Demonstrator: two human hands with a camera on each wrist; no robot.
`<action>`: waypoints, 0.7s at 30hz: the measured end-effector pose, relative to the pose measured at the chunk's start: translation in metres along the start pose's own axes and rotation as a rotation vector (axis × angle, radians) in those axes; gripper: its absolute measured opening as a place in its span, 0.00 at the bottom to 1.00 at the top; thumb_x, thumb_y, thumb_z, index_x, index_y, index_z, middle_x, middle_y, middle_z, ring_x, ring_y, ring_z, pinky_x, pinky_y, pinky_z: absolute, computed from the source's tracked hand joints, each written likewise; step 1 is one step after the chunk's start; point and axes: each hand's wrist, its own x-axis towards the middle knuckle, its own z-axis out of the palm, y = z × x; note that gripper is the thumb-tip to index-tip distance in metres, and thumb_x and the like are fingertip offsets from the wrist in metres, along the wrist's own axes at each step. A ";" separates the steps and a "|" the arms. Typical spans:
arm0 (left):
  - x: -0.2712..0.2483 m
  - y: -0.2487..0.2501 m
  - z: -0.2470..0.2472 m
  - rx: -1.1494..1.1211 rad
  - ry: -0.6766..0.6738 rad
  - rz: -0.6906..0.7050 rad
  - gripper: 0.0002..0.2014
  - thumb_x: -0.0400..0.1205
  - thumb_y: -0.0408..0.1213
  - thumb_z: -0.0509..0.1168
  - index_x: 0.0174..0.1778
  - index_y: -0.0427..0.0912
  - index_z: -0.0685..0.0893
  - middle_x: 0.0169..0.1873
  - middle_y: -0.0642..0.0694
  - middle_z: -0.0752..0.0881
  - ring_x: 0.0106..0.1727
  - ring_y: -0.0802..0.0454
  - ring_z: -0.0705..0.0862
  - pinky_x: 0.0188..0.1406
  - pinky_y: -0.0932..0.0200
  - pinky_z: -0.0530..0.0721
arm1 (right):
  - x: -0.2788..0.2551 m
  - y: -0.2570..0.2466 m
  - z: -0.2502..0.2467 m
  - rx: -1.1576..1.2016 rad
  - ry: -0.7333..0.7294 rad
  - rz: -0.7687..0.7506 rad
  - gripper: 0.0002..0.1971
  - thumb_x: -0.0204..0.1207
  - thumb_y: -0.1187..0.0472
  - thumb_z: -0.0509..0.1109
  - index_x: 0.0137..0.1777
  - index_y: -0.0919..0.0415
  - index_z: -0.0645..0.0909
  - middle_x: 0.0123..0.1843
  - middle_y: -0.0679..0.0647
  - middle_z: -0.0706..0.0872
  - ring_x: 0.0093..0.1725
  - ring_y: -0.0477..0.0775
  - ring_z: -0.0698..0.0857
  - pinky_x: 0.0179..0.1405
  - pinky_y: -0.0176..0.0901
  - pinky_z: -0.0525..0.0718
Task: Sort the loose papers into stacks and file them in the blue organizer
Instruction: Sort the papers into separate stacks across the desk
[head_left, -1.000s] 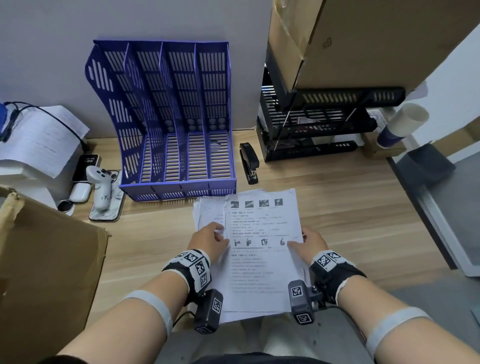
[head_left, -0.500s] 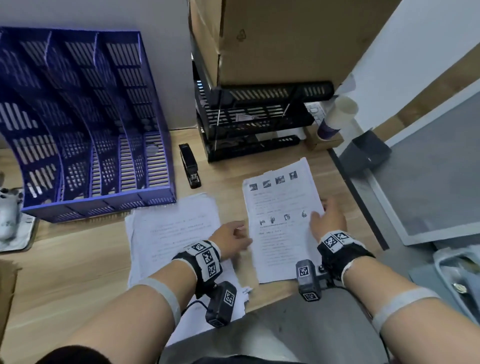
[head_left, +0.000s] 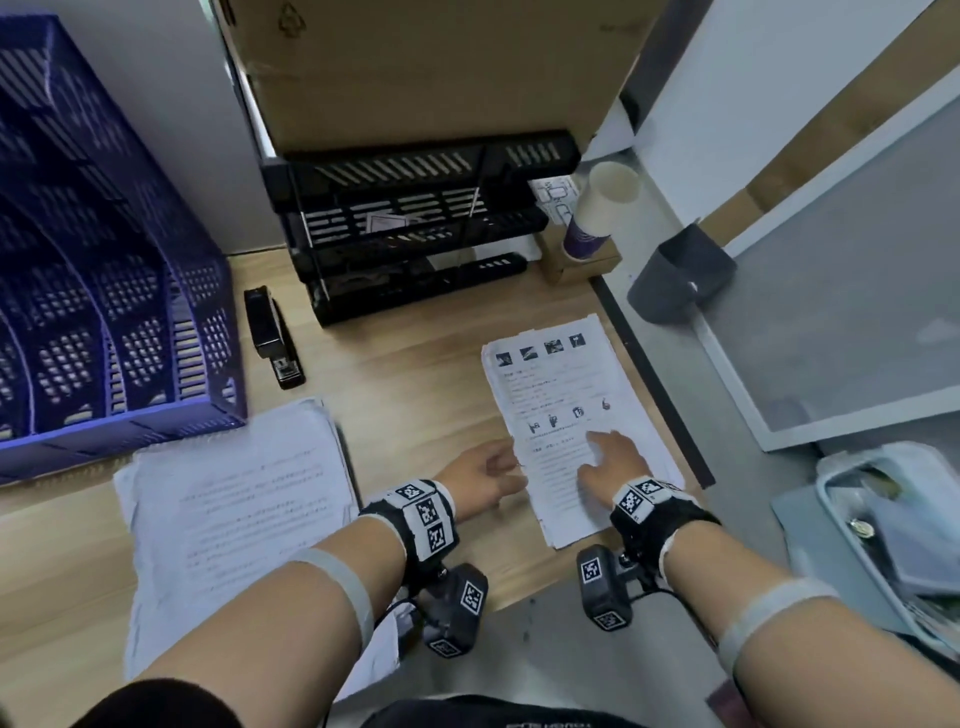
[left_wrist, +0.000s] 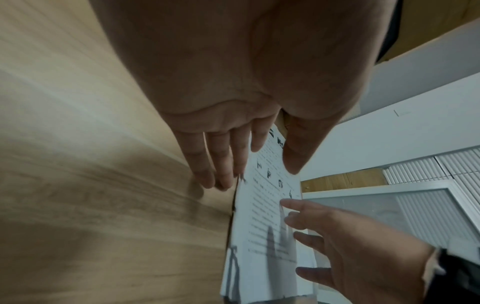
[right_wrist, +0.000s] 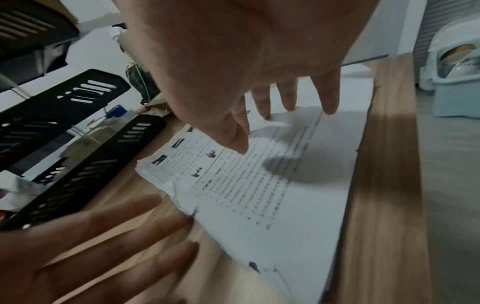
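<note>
Papers split into two stacks: picture-printed stack (head_left: 566, 426) lower right under flat, spread right hand (head_left: 613, 460), left hand (head_left: 480, 480) open at its edge; plain stack (head_left: 234, 499) lower left. Blue organizer (head_left: 104, 291), upper left, not yet filled.

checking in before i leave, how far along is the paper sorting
Done: two stacks lie on the desk, the plain-text stack and the picture-page stack. In hand: the right hand rests on the picture-page stack, the left hand at its edge. Left: the blue organizer looks empty.
</note>
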 end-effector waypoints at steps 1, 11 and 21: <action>0.001 0.001 0.001 0.007 0.017 -0.002 0.31 0.82 0.30 0.67 0.83 0.43 0.67 0.75 0.43 0.78 0.75 0.49 0.77 0.54 0.56 0.84 | 0.003 0.005 -0.004 0.011 -0.007 0.016 0.32 0.76 0.55 0.64 0.82 0.54 0.64 0.84 0.59 0.63 0.84 0.60 0.61 0.81 0.55 0.64; -0.048 -0.010 -0.063 -0.134 0.542 0.160 0.13 0.83 0.24 0.62 0.48 0.46 0.86 0.45 0.38 0.91 0.46 0.43 0.89 0.57 0.42 0.89 | -0.033 -0.079 0.011 0.208 0.099 -0.220 0.11 0.75 0.64 0.66 0.57 0.54 0.80 0.58 0.56 0.83 0.60 0.58 0.82 0.55 0.43 0.78; -0.178 -0.107 -0.182 0.212 1.167 -0.047 0.14 0.77 0.29 0.68 0.59 0.42 0.82 0.55 0.37 0.80 0.53 0.42 0.81 0.60 0.49 0.81 | -0.115 -0.204 0.122 0.143 -0.317 -0.415 0.17 0.71 0.52 0.69 0.58 0.56 0.82 0.50 0.50 0.89 0.48 0.52 0.87 0.56 0.52 0.87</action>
